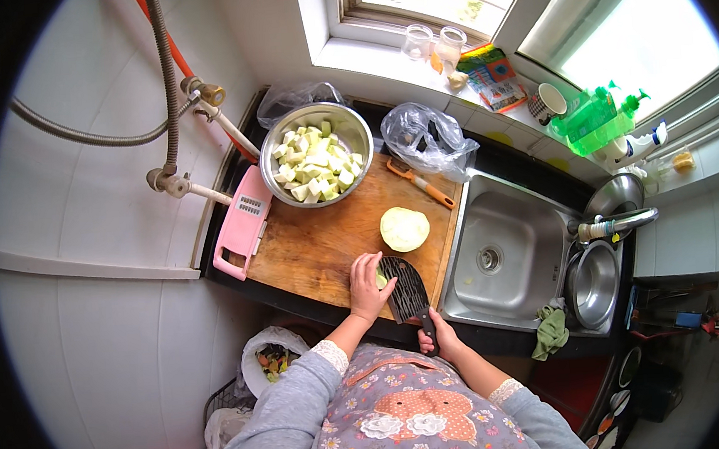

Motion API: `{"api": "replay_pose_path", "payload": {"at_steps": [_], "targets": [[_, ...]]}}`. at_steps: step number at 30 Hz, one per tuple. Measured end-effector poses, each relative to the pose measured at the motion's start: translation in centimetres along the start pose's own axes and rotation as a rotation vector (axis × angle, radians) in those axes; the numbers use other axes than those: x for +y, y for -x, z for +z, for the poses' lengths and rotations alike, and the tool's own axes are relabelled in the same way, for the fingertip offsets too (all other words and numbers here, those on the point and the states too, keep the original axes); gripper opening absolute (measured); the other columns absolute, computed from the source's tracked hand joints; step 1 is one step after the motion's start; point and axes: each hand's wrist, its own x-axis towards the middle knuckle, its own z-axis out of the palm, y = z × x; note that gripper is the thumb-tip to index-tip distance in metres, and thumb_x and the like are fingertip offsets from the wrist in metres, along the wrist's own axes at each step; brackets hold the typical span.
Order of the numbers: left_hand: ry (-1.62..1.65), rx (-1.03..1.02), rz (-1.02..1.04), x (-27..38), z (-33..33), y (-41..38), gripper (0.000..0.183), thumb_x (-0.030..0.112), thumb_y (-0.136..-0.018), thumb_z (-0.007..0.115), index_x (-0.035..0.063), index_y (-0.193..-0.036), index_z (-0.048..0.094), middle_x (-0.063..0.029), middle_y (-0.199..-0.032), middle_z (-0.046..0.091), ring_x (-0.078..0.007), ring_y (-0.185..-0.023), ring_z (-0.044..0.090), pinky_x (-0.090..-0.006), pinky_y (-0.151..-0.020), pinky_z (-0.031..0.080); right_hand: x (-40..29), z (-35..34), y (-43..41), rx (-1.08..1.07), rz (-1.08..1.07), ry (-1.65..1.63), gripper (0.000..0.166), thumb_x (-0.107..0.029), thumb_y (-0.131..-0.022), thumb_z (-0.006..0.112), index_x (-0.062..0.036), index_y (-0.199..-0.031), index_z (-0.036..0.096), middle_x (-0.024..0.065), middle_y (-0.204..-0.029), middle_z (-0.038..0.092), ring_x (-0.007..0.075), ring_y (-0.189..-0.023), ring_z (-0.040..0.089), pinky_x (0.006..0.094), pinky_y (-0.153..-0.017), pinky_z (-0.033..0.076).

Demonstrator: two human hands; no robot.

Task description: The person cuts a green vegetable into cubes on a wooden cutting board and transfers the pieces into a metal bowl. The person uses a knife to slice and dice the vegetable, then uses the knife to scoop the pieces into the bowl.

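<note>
My right hand (pixel 440 336) grips the black handle of a cleaver (pixel 406 289) with a dark patterned blade, at the front edge of a wooden cutting board (pixel 311 246). Beside the blade, my left hand (pixel 369 286) holds a pale green vegetable piece (pixel 381 279) down on the board, partly hidden by my fingers and the blade. A larger peeled vegetable piece (pixel 404 229) lies just beyond the cleaver. A steel bowl (pixel 365 168) of pale cubes (pixel 316 162) stands at the board's back left. An orange-handled peeler (pixel 420 183) lies at the back right.
A pink grater (pixel 244 223) lies on the board's left edge. A plastic bag (pixel 425 135) sits behind the peeler. To the right are a steel sink (pixel 510 239), a faucet (pixel 616 224), a steel basin (pixel 594 286) and a green cloth (pixel 551 332). A waste bin (pixel 255 363) stands below left.
</note>
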Motion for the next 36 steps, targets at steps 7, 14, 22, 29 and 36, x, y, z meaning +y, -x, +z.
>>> {"api": "replay_pose_path", "payload": {"at_steps": [7,14,22,29,36], "targets": [[0.165,0.213,-0.230,0.0,0.6,-0.6,0.047,0.015,-0.076,0.075,0.0078,-0.120,0.058,-0.0131,-0.120,0.055,-0.0334,-0.115,0.051,-0.0436,-0.102,0.040,-1.5,2.4,-1.3,-0.052,0.075,0.024,0.060,-0.064,-0.099,0.030,-0.0150,-0.122,0.056,-0.0016,-0.050,0.032,0.0120,-0.041,0.030,0.0281,-0.047,0.034],[0.188,0.344,-0.297,0.1,-0.5,-2.4,0.038,0.012,-0.076,0.075,0.0076,-0.111,0.061,-0.0124,-0.114,0.058,-0.0322,-0.109,0.055,-0.0417,-0.096,0.044,-3.4,5.2,-1.9,-0.068,0.075,0.125,0.054,-0.061,-0.101,0.031,-0.0175,-0.123,0.054,-0.0023,-0.052,0.032,0.0113,-0.042,0.029,0.0272,-0.046,0.032],[0.178,0.476,-0.050,0.0,-5.2,-16.6,0.023,0.016,-0.083,0.071,0.0066,-0.102,0.061,-0.0113,-0.102,0.063,-0.0316,-0.103,0.058,-0.0427,-0.093,0.044,-11.8,15.1,-2.4,0.038,-0.270,0.167,0.053,-0.061,-0.100,0.037,-0.0145,-0.120,0.053,-0.0011,-0.053,0.036,0.0124,-0.041,0.032,0.0287,-0.045,0.034],[0.671,0.534,-0.253,-5.9,-5.0,-24.1,0.034,0.029,-0.101,0.054,0.0016,-0.121,0.057,-0.0126,-0.121,0.063,-0.0268,-0.118,0.056,-0.0356,-0.103,0.041,-15.8,16.8,-2.0,0.128,-0.509,0.101,0.053,-0.059,-0.101,0.037,-0.0106,-0.116,0.054,0.0000,-0.054,0.039,0.0110,-0.042,0.034,0.0270,-0.044,0.033],[0.436,0.043,-0.259,-2.7,-3.6,-14.7,0.029,0.019,-0.096,0.058,0.0058,-0.123,0.055,-0.0110,-0.118,0.061,-0.0184,-0.099,0.060,-0.0279,-0.083,0.050,-12.2,8.1,-0.1,0.378,-0.676,0.168,0.037,-0.047,-0.101,0.048,-0.0109,-0.097,0.055,0.0006,-0.054,0.043,0.0094,-0.041,0.038,0.0242,-0.039,0.030]]}}
